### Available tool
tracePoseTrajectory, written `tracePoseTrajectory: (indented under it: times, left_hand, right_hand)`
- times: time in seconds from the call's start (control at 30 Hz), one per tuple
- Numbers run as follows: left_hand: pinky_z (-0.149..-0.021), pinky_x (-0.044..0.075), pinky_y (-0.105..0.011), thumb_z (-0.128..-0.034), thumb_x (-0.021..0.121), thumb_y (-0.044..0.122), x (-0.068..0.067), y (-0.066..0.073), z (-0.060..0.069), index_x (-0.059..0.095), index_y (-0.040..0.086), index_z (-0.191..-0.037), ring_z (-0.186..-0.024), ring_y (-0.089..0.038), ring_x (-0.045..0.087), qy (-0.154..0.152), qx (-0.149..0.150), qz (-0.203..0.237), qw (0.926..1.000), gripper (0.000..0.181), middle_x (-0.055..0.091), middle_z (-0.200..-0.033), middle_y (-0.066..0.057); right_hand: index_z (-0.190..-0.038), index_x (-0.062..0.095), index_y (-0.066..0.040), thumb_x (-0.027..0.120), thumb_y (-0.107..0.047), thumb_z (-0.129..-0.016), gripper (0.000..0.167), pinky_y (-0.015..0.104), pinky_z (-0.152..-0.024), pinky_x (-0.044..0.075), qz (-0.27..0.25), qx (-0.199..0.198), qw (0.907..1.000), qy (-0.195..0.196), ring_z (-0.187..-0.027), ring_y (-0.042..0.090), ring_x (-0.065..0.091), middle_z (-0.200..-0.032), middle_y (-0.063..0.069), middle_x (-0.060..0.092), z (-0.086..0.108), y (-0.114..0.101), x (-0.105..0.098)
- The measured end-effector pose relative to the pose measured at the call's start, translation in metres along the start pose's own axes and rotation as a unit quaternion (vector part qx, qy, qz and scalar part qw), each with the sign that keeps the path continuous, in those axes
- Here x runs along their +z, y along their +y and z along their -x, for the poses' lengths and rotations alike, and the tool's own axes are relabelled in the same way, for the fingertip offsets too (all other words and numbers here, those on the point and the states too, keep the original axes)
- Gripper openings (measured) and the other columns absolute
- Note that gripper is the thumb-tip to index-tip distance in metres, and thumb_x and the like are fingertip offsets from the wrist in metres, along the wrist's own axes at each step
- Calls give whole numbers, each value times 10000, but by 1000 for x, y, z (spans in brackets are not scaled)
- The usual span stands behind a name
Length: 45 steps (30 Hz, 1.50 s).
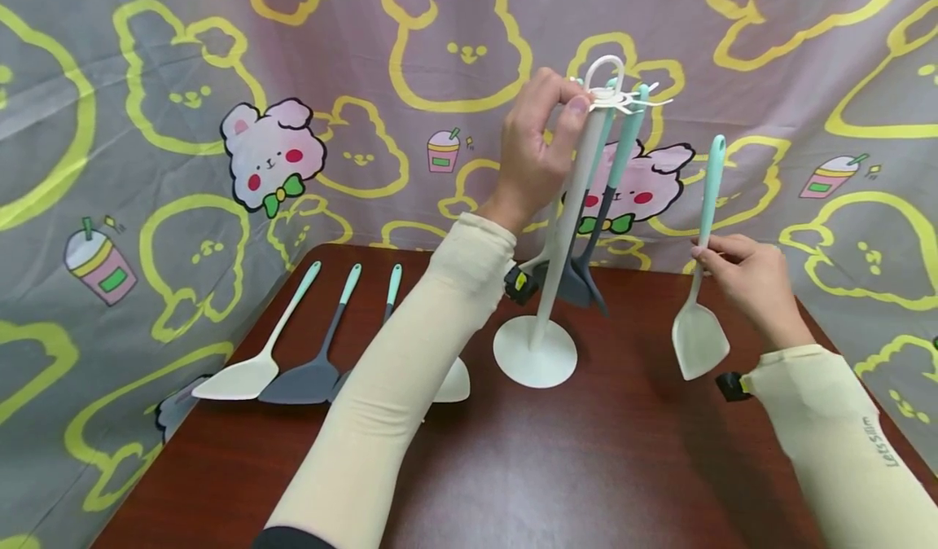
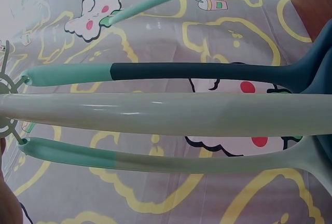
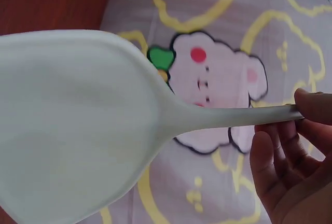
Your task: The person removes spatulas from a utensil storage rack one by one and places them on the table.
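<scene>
Two hands busy, head view: left hand (image 1: 540, 146) pinching the white utensil rack (image 1: 567, 231) up top, right hand (image 1: 758, 284) holding a white spatula (image 1: 699, 337) aloft near the table's (image 1: 623, 451) right edge! Left wrist: dark utensil (image 2: 197, 71), pale utensil (image 2: 171, 163) flanking the pole (image 2: 155, 112). Right wrist: thumb and fingers clamped on the spatula's shaft.
</scene>
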<state>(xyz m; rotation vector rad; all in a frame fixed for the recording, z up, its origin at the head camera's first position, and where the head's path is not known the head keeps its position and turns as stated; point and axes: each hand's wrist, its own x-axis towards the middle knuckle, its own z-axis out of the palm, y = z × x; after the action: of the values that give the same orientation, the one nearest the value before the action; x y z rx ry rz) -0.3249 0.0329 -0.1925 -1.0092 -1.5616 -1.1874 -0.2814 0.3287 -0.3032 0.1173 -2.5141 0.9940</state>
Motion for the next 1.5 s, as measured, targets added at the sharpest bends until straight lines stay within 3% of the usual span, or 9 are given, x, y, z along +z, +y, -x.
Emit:
tracePoseTrajectory:
  times: [0.13, 0.37, 0.63, 0.73, 1.13, 1.3, 1.5]
  left_hand:
    - [-878, 439, -225, -958, 468, 104, -2, 0, -1, 623, -19, -890, -910, -219, 561, 10, 61, -18, 10000, 210, 602, -892, -148]
    - [-868, 438, -231, -957, 471, 107, -4, -1, -2, 628, -16, -875, -895, -208, 559, 94, 181, -60, 9998, 215, 603, -878, -139]
    - [-872, 438, -232, -959, 471, 102, -5, -2, -4, 622, -22, -877, -897, -209, 555, 117, 280, -101, 9995, 212, 601, -881, -144]
    - [-865, 448, -254, -959, 467, 103, -7, -2, -3, 617, -24, -871, -896, -214, 558, 176, 288, -164, 9993, 215, 599, -878, -146]
    - [-874, 438, -246, -946, 493, 100, -11, -9, 2, 620, -27, -885, -905, -249, 562, 206, -35, -252, 9995, 189, 602, -892, -166]
    - [-863, 437, -229, -950, 488, 103, -12, -9, 1, 620, -24, -890, -902, -238, 562, 200, 32, -272, 9994, 193, 598, -890, -161]
    - [-855, 431, -211, -957, 470, 115, -12, -7, 0, 621, -23, -879, -890, -215, 555, 216, 189, -259, 9993, 218, 590, -873, -144]
  right_hand:
    - [-1152, 703, 39, 657, -295, -945, 395, 86, -572, 450, -136, 223, 9996, -129, -605, -163, 544, -709, -418, 508, -5, 10, -10]
    - [-1175, 693, 43, 639, -312, -955, 422, 135, -547, 417, 375, 397, 9979, -333, -603, -178, 486, -685, -450, 442, -7, 27, -14]
    - [-1217, 658, 61, 592, -385, -972, 513, 195, -541, 445, 791, 732, 9905, -860, -567, -119, 530, -657, -183, 654, -10, 41, -28]
    - [-1206, 663, 47, 583, -422, -967, 533, 220, -542, 440, 896, 832, 9882, -924, -568, -94, 530, -592, -223, 622, -13, 46, -33]
    - [-1085, 685, 47, 561, -371, -976, 450, 266, -567, 383, 1583, 746, 9749, -1374, -614, 4, 465, -598, -76, 631, -18, 81, -44]
    - [-1154, 655, 96, 556, -339, -981, 479, 260, -590, 398, 1542, 896, 9707, -1613, -623, -18, 484, -624, -58, 655, -21, 95, -47]
    - [-1188, 610, 146, 548, -321, -993, 510, 272, -614, 399, 1631, 1016, 9571, -2170, -625, 28, 541, -626, -28, 679, -22, 113, -49]
